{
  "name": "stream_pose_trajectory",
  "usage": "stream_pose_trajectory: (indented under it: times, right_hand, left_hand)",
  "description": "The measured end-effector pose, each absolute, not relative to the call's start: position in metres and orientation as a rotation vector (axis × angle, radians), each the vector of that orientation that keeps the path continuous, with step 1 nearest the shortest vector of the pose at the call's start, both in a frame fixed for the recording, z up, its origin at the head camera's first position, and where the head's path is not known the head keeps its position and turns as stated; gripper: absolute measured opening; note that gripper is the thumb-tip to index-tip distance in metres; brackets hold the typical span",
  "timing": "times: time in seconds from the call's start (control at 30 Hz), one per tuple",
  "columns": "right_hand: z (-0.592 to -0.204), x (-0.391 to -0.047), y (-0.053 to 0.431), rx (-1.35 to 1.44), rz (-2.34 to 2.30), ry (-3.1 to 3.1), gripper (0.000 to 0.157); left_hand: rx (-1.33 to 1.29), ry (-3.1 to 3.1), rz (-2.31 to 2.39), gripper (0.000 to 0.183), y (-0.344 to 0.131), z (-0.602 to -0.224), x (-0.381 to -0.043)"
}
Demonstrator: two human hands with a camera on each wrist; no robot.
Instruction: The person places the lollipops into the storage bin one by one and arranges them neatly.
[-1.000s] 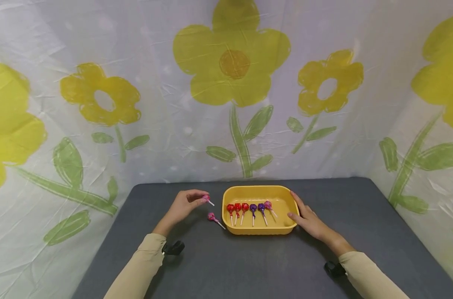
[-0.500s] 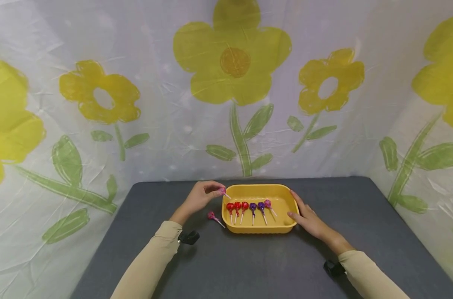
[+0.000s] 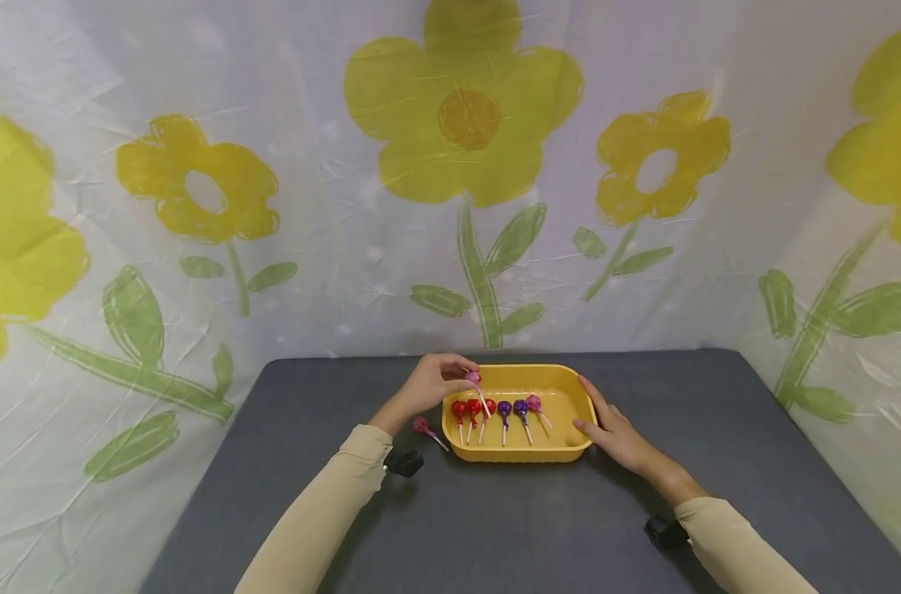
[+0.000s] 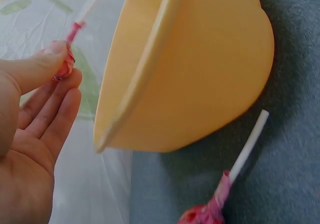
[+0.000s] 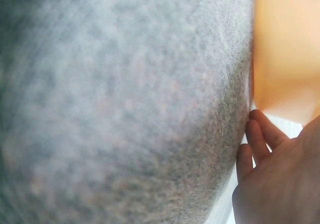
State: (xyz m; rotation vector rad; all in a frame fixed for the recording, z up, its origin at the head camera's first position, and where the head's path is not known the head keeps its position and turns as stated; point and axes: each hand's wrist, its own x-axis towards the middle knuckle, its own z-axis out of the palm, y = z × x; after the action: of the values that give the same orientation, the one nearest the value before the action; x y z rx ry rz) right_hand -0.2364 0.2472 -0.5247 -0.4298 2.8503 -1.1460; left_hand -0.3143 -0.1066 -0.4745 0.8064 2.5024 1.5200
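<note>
My left hand [image 3: 430,384] pinches a pink-wrapped lollipop [image 3: 474,378] by its candy end, over the left part of a yellow tray [image 3: 517,454]. Its white stick slants down towards the tray. In the left wrist view, thumb and fingertips grip the wrapper of this lollipop [image 4: 64,67]. On the tray's right side, my right hand [image 3: 620,437] holds the rim, thumb inside and fingers along the outer wall. Inside lie a row of lollipops, sticks towards me: three red [image 3: 474,407], two purple [image 3: 504,408] and one pink [image 3: 534,403].
Another pink lollipop [image 3: 422,425] lies on the dark grey table [image 3: 495,528], just left of the tray, its stick pointing to the tray. Behind the table hangs a white curtain [image 3: 324,280] printed with yellow flowers.
My left hand has carried the pinched lollipop rightwards, from beside the tray to over its left part. The right hand stays on the rim, and the tray keeps its place.
</note>
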Motion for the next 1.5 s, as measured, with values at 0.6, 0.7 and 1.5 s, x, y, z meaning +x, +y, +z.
stream_pose_trajectory:
  times: [0.6, 0.7, 1.5]
  right_hand:
    - [-0.525, -0.236, 0.249, -0.418, -1.14, 2.861, 0.076]
    - [-0.525, -0.236, 0.249, -0.424, -1.138, 2.867, 0.076]
    - [-0.523, -0.234, 0.246, -0.395, -1.119, 2.853, 0.074]
  left_hand:
    - [0.864, 2.439, 1.432, 0.034, -0.064, -0.471, -0.326]
    - [0.852, 2.449, 1.414, 0.036, -0.059, -0.47, -0.327]
    - [0.872, 2.533, 1.326, 0.029, -0.027, -0.47, -0.331]
